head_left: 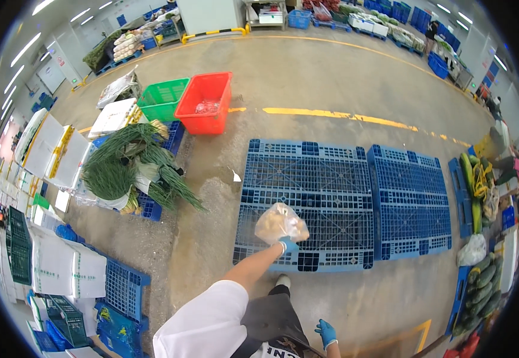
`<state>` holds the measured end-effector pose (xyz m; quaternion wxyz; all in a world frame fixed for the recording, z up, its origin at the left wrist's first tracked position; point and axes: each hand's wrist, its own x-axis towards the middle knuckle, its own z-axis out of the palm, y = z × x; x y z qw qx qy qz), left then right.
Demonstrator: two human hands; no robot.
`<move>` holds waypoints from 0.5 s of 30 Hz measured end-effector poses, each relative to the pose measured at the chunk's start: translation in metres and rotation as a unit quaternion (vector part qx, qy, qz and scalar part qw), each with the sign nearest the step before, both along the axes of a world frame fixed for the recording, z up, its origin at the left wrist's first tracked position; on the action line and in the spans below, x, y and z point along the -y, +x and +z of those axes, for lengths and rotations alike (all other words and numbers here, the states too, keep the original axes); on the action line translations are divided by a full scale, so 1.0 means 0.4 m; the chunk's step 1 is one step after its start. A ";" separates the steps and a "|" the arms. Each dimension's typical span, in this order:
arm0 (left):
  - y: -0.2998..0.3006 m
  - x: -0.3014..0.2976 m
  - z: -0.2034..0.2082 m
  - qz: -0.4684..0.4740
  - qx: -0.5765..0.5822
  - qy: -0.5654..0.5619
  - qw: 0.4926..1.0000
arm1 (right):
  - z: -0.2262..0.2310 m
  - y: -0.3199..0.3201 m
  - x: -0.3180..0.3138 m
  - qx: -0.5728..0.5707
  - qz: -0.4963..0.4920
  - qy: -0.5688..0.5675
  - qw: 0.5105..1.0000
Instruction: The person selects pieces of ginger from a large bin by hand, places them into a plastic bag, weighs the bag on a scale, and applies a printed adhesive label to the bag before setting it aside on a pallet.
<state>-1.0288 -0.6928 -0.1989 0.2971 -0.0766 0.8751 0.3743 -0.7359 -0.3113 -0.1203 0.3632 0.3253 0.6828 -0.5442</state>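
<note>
My left hand (288, 244), in a blue glove, is closed on the gathered end of a clear plastic bag (281, 224). Inside the bag are several pale tan, roundish pieces; their exact kind is too unclear to tell. The bag is over the near left part of a blue plastic pallet (307, 179); whether it touches the slats I cannot tell. Lower down, my right hand (326, 332), also gloved in blue, hangs beside my body with its fingers apart and nothing in it.
A second blue pallet (411, 203) lies to the right. Long green leafy stalks (113, 167), a green crate (162, 98) and a red crate (208, 107) stand at the left. White foam boxes (56, 152) line the left edge. Dark green gourds (480, 289) lie at the right.
</note>
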 end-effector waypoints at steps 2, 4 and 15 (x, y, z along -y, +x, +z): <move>-0.003 0.065 -0.021 -0.035 0.027 -0.056 0.997 | -0.008 0.015 0.027 0.011 0.018 -0.006 1.000; 0.031 0.057 -0.020 -0.048 0.015 -0.012 0.999 | -0.031 0.036 0.045 0.020 0.027 -0.013 0.999; 0.592 0.088 -0.040 -0.082 0.185 0.302 0.931 | 0.013 0.217 0.353 -0.104 -0.060 -0.076 0.990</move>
